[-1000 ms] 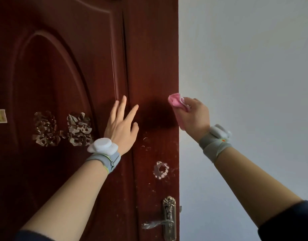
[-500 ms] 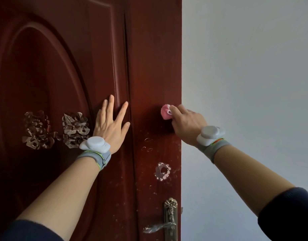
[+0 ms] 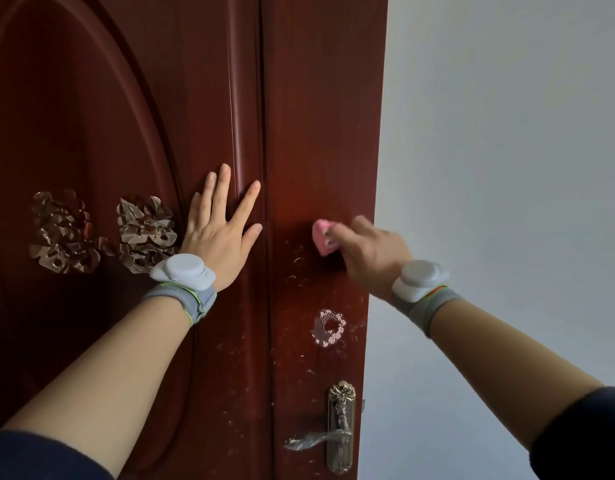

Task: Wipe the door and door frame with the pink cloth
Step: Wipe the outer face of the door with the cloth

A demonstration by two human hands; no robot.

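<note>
A dark red wooden door (image 3: 316, 116) with an arched raised panel fills the left of the head view. My right hand (image 3: 366, 252) is shut on a small bunched pink cloth (image 3: 321, 237) and presses it against the door's right-hand stile, a little in from the door edge and above the handle. My left hand (image 3: 219, 226) lies flat on the door with fingers spread, next to the panel moulding. The right hand is blurred by motion. Pale smudges and specks dot the stile below the cloth.
A brass lever handle (image 3: 339, 427), its lever wrapped in clear film, sits low on the stile. A small round beaded sticker (image 3: 328, 328) is above it. Torn shiny decoration remnants (image 3: 101, 233) cling to the panel. A plain white wall (image 3: 507, 168) lies right of the door edge.
My right hand has carried the pink cloth from the door's right edge leftward and down onto the face of the stile. My left hand has stayed flat on the door.
</note>
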